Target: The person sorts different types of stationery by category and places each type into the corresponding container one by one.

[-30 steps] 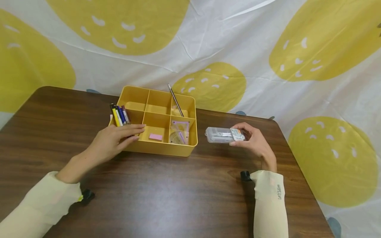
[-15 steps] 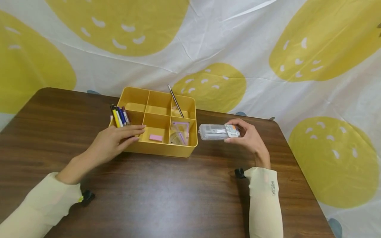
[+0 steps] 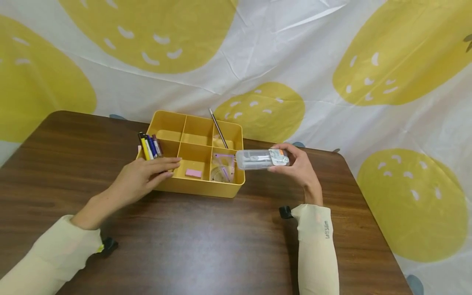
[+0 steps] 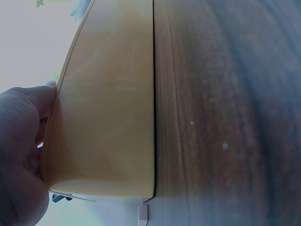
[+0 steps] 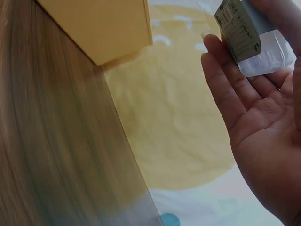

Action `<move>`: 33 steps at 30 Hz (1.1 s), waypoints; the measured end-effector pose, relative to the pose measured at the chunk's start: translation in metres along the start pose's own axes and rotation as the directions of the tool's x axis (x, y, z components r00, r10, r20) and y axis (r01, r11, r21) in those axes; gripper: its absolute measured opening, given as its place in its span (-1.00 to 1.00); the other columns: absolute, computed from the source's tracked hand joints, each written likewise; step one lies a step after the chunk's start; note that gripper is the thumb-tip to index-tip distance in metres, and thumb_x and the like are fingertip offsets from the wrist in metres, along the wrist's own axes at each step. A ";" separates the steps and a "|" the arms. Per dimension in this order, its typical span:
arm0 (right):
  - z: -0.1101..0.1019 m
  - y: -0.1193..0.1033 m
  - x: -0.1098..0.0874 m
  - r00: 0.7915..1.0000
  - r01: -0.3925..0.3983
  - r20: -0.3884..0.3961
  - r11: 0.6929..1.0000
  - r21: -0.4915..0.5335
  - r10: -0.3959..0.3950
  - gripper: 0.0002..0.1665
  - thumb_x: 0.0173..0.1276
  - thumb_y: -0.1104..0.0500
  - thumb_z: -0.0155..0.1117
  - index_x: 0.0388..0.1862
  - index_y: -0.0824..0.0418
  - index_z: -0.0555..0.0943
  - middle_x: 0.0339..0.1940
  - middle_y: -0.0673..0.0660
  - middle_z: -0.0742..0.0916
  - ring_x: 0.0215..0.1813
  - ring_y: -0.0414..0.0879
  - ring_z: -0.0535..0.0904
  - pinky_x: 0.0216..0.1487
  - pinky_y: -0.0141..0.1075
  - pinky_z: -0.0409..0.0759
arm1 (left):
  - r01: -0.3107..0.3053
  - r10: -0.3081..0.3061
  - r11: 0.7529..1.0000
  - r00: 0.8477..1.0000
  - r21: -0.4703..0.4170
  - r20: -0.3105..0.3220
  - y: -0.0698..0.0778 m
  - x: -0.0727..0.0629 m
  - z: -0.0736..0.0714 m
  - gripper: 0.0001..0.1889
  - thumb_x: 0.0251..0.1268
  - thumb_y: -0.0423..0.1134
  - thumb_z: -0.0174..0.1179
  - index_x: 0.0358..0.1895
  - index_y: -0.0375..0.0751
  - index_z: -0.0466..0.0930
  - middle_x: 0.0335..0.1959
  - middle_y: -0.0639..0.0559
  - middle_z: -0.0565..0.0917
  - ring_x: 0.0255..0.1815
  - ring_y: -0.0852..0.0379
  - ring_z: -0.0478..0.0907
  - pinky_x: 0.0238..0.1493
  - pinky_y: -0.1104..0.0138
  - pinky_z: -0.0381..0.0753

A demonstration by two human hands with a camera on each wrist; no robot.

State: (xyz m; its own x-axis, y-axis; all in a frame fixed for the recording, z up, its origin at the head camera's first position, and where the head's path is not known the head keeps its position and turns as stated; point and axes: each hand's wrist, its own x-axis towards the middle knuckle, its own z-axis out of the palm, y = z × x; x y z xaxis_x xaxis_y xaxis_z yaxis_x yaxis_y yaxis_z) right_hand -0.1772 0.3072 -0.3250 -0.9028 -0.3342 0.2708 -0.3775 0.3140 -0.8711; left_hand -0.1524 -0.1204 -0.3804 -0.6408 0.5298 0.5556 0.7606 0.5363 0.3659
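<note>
My right hand [image 3: 300,168] grips the labelled end of a clear plastic case [image 3: 254,159]; a slim silver-white tool shows inside. The case is held flat, its far end overlapping the right rim of a yellow six-compartment organizer [image 3: 199,188] in the head view. In the right wrist view, thumb and fingers pinch the case [image 5: 270,56]. My left hand [image 3: 136,178] rests over the organizer's front left corner, fingers extended across the rim. A pink eraser [image 3: 193,173] lies in the front middle compartment, and clear purple-marked set squares with a protractor [image 3: 223,166] fill the front right one.
Several pens and markers [image 3: 148,147] stand in the front left compartment. A dark pencil [image 3: 219,129] leans out of the back right one. The organizer sits near the back edge of the brown wooden table [image 3: 206,246], before a lemon-patterned cloth [image 3: 258,53].
My right hand has carried the clear case leftward and slightly up, from the table's right side to the organizer's right rim. My left hand has stayed on the organizer.
</note>
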 end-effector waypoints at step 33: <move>0.045 0.019 0.048 0.985 0.108 -0.156 0.976 0.191 -0.078 -0.37 -0.06 0.48 0.51 0.07 0.37 0.54 -0.14 0.21 0.60 -0.23 -0.06 0.56 -0.29 -0.33 0.60 | 0.002 -0.002 1.000 1.000 -0.002 -0.007 0.001 -0.002 0.001 -0.63 0.25 -0.31 0.27 0.14 -0.19 0.61 0.12 -0.02 0.61 -0.09 0.00 0.62 -0.19 0.02 0.52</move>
State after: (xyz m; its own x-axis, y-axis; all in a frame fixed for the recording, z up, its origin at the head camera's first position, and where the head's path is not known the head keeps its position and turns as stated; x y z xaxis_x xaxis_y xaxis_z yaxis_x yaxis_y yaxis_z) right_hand -0.2179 0.2568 -0.3469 -0.8915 -0.2150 0.3987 -0.4262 0.1001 -0.8991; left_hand -0.1505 -0.1200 -0.3814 -0.6414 0.5246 0.5598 0.7598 0.5355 0.3687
